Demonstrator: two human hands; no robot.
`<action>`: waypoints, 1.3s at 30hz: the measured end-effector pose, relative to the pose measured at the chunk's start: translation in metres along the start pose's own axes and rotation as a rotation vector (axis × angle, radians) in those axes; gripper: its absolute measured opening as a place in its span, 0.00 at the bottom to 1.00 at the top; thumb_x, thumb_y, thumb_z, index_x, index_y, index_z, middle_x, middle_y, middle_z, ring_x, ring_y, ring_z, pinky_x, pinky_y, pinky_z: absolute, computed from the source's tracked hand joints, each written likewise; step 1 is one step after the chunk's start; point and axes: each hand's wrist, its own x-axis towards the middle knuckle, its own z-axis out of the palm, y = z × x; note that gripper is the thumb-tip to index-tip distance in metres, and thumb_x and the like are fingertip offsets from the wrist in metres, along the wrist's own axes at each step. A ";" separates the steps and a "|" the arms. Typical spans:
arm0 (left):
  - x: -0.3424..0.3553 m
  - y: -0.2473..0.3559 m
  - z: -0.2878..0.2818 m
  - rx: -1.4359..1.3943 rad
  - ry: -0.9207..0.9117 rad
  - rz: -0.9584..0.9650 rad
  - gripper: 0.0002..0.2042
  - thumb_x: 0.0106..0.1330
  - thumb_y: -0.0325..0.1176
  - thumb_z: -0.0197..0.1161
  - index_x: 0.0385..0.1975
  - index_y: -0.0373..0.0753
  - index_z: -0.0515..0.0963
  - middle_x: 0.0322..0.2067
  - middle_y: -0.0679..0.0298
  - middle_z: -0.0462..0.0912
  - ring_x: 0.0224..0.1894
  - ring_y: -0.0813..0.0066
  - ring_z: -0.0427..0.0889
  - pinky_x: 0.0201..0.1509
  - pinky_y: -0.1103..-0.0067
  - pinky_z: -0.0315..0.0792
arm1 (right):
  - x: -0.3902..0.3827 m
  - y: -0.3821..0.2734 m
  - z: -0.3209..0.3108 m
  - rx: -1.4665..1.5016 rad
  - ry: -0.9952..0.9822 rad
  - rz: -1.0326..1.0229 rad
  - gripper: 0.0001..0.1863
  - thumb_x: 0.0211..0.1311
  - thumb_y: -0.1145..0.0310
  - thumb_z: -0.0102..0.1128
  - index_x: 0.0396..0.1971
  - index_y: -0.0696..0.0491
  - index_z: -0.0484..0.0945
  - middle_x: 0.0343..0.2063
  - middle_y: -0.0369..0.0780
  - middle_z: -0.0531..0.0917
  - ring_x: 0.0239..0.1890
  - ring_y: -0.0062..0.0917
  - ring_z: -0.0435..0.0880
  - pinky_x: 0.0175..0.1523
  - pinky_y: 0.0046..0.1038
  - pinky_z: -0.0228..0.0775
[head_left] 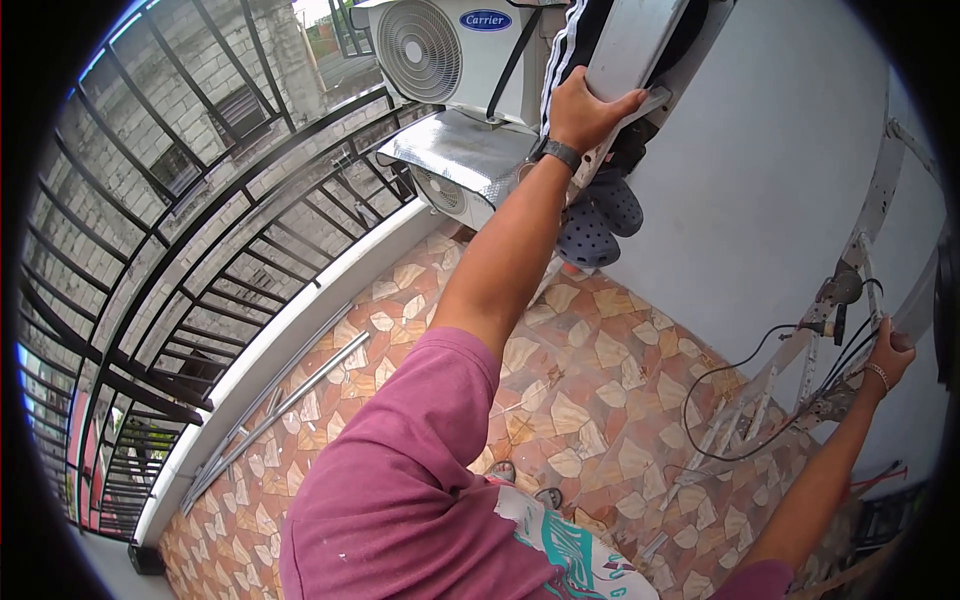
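Observation:
My left hand (588, 112), with a dark band at the wrist, is closed round the side rail of a metal ladder (632, 55). Beside that hand a person in black striped trousers (577, 45) stands on the ladder, wearing dark blue clogs (587, 238). Over at the right, my right hand (890, 352) grips a rail of the paint-spotted ladder section (868, 250). Round hinges (843, 288) show just above it. A black cable (690, 410) loops down next to this hand; how it is fixed there cannot be made out.
Two outdoor air-conditioner units (420, 55) stand one above the other, the lower topped with silver foil (465, 150). Black railings (240, 200) on a white kerb (290, 310) line the left. Metal tubes (300, 395) lie along the stone-patterned floor (540, 400). A pale wall (750, 180) rises at right.

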 end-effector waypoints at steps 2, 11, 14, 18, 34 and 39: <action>0.000 0.000 -0.001 -0.002 -0.022 -0.028 0.29 0.34 0.54 0.65 0.23 0.31 0.69 0.24 0.51 0.76 0.28 0.62 0.77 0.34 0.77 0.70 | -0.005 -0.005 0.000 -0.004 0.004 0.022 0.31 0.33 0.48 0.63 0.30 0.59 0.68 0.29 0.42 0.76 0.33 0.30 0.75 0.41 0.28 0.65; -0.009 0.007 -0.002 0.121 0.071 -0.039 0.28 0.32 0.50 0.65 0.25 0.31 0.66 0.24 0.50 0.75 0.29 0.58 0.75 0.35 0.74 0.69 | -0.016 -0.028 -0.008 0.029 -0.030 0.033 0.30 0.33 0.48 0.63 0.31 0.59 0.68 0.29 0.41 0.76 0.33 0.30 0.75 0.41 0.27 0.64; -0.013 0.015 0.003 0.218 0.061 -0.101 0.27 0.34 0.46 0.63 0.29 0.32 0.64 0.25 0.49 0.74 0.32 0.55 0.74 0.36 0.71 0.68 | -0.018 -0.032 -0.009 0.048 -0.013 0.021 0.30 0.33 0.48 0.63 0.30 0.59 0.68 0.29 0.41 0.76 0.33 0.30 0.75 0.41 0.27 0.64; -0.014 0.024 0.006 0.274 0.089 -0.162 0.27 0.34 0.43 0.62 0.31 0.32 0.63 0.28 0.49 0.73 0.34 0.54 0.73 0.38 0.70 0.68 | -0.025 -0.030 -0.011 0.100 -0.031 0.018 0.30 0.33 0.48 0.63 0.30 0.58 0.68 0.29 0.41 0.76 0.33 0.29 0.76 0.40 0.27 0.64; -0.014 0.023 0.003 0.307 0.081 -0.189 0.29 0.33 0.44 0.64 0.34 0.30 0.63 0.31 0.48 0.73 0.35 0.53 0.73 0.39 0.70 0.68 | -0.026 -0.045 -0.019 0.022 -0.031 0.041 0.34 0.31 0.46 0.63 0.35 0.59 0.67 0.33 0.44 0.75 0.37 0.33 0.75 0.43 0.28 0.64; -0.015 0.015 0.004 0.323 0.081 -0.103 0.29 0.38 0.46 0.61 0.32 0.29 0.61 0.27 0.42 0.74 0.33 0.49 0.74 0.38 0.70 0.68 | -0.031 -0.054 -0.024 -0.006 -0.003 0.046 0.35 0.31 0.47 0.63 0.36 0.58 0.67 0.34 0.44 0.75 0.37 0.34 0.74 0.43 0.29 0.64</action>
